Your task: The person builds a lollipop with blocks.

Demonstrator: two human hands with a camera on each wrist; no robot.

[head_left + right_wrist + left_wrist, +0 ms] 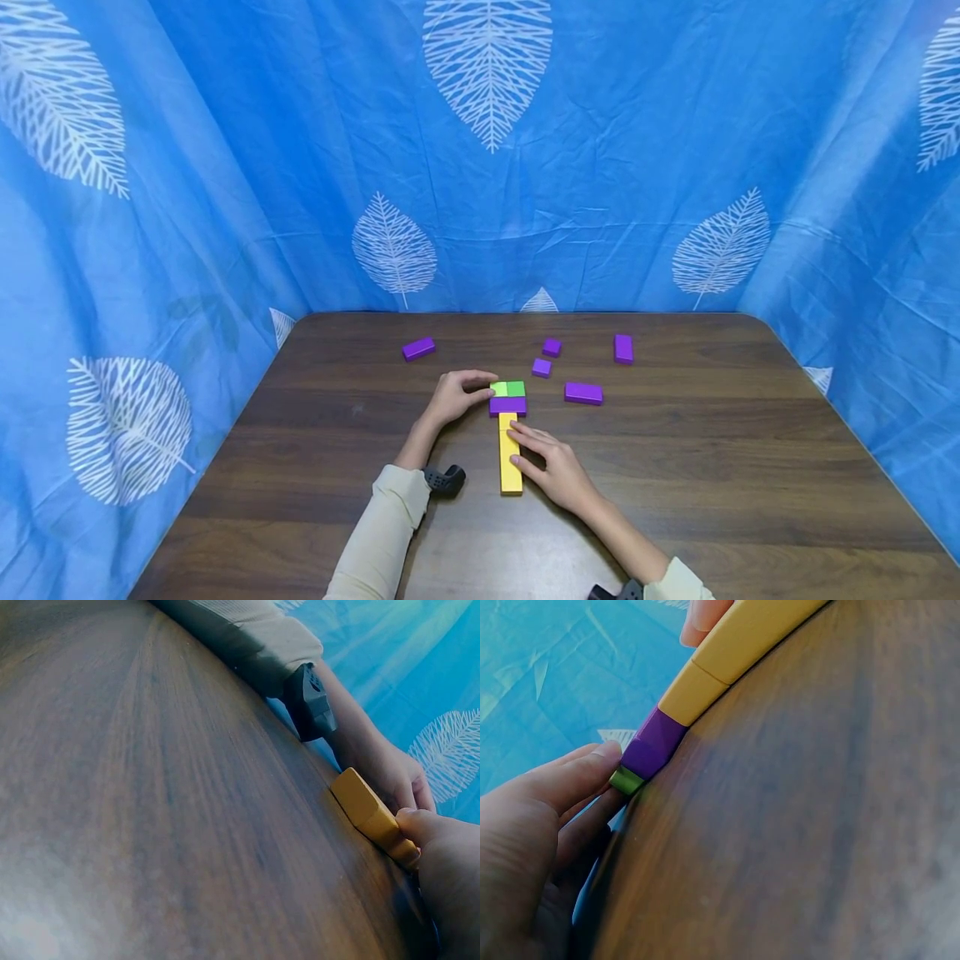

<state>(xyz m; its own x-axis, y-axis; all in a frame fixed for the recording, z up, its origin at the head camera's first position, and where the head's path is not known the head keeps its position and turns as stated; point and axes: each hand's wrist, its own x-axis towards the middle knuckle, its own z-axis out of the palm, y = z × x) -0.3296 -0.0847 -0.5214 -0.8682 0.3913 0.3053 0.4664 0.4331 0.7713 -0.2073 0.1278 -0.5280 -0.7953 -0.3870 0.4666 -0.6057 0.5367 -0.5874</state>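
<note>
In the head view, a yellow block column (511, 467) with a visible seam lies on the table, its far end meeting a purple block (507, 407). Beyond that purple block sit a light green block (498, 389) and a darker green block (516, 388), side by side. My left hand (455, 397) pinches the light green block at its left end with thumb and forefinger. Fingertips of my right hand (557, 468) touch the right side of the yellow column, the fingers fairly straight. The right wrist view shows my thumb against the yellow block (367, 806).
Beyond the hands lie loose purple pieces: a block (418, 348) at the left, two small cubes (552, 347) near the middle, and a block (583, 393) and an upright-lying block (623, 349) at the right. A blue leaf-patterned curtain (600, 167) surrounds the wooden table (712, 467).
</note>
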